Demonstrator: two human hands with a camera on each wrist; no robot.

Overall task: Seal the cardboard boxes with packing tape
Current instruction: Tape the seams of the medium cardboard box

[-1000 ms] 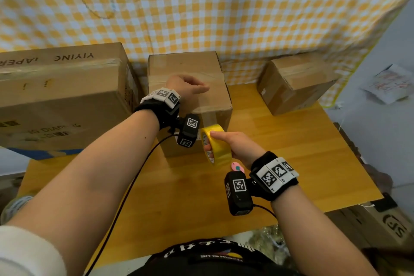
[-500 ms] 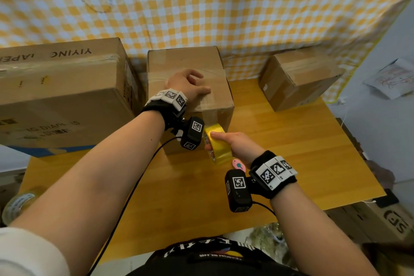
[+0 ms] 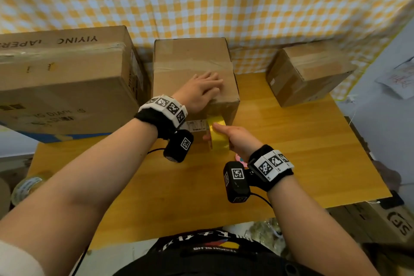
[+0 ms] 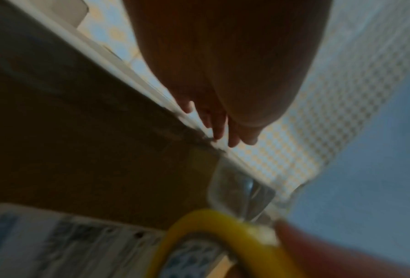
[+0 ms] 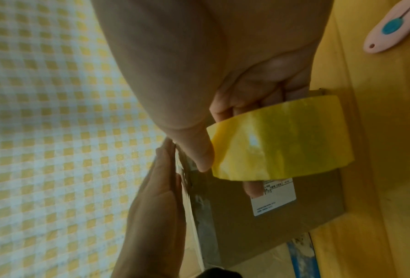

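Left hand (image 3: 202, 89) flat on the middle box (image 3: 192, 63), right hand (image 3: 237, 139) holding the yellow tape roll (image 3: 218, 136) against its front.

In the centre of the head view the left hand lies palm down, fingers straight and together, on the top of the middle box near its front right edge. Just below it, the right hand grips the tape roll, thumb on the outer face and fingers through the core, beside the white label (image 3: 197, 125) on the box's front. A clear strip of tape (image 4: 242, 190) runs from the roll up to the box's top edge. A large box (image 3: 62, 78) stands at the left of the frame and a small box (image 3: 307, 74) at the upper right, all on the wooden desk (image 3: 291, 141). A pink cutter (image 5: 394, 28) lies on the desk near the right wrist.
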